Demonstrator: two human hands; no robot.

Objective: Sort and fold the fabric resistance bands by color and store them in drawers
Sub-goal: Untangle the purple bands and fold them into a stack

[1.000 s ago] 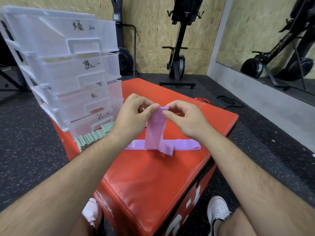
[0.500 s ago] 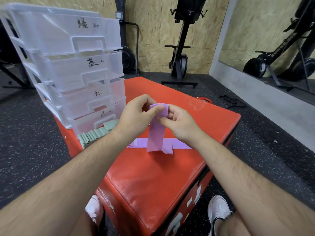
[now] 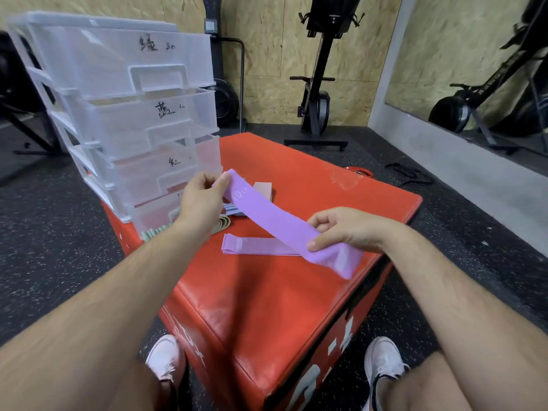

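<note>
Gym floor (image 3: 59,232) under red box (image 3: 296,307), drawer unit (image 3: 124,93) at its far left corner. Above the middle, held band (image 3: 275,221): left hand (image 3: 200,200) pinching one end, right hand (image 3: 347,229) gripping near the other. Best folded end to end, edges matched. Four drawers (image 3: 142,126); two purple bands, counting flat band (image 3: 258,249) beneath.

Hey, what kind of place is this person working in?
Most likely a gym: a black exercise machine stands by the chipboard wall, the floor is speckled rubber, and the work surface is a red padded box.
</note>
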